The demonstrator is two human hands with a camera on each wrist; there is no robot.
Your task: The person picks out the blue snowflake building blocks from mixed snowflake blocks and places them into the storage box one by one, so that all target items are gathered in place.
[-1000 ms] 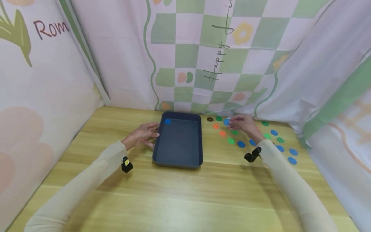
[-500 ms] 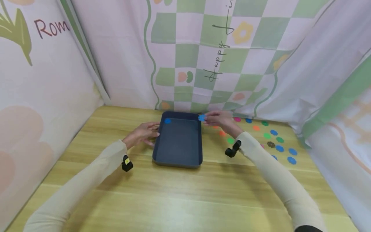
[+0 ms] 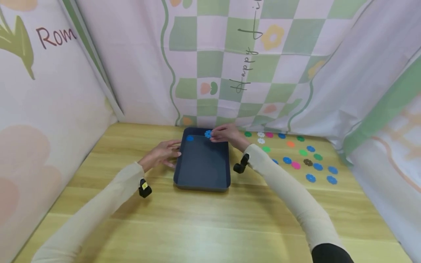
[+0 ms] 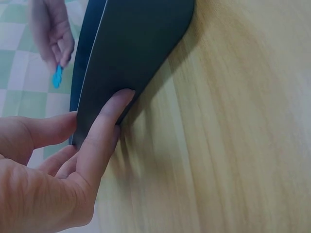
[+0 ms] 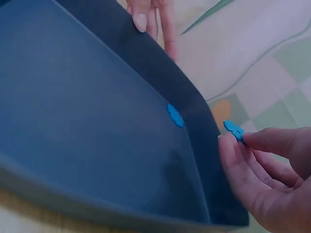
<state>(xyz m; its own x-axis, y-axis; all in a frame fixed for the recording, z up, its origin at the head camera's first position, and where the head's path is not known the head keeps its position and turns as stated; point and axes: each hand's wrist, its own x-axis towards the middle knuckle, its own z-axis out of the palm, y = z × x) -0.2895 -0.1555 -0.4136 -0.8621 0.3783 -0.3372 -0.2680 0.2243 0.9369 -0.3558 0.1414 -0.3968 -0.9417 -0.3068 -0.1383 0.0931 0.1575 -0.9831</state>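
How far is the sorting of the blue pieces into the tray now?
Done: one blue piece lies in the tray. In hand: the right hand pinches a second blue piece over the tray's far edge, while the left hand touches its side. Left: several blue pieces remain on the table.

Cream long sleeves (image 3: 98, 208), small black wrist cameras (image 3: 143, 188)

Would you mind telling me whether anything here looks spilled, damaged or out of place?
Nothing stands out. The dark tray sits flat on the wooden table, steadied by the left hand. One blue flower piece lies inside it; the right hand pinches another blue piece over the far rim. The other coloured pieces lie scattered on the table's right side.
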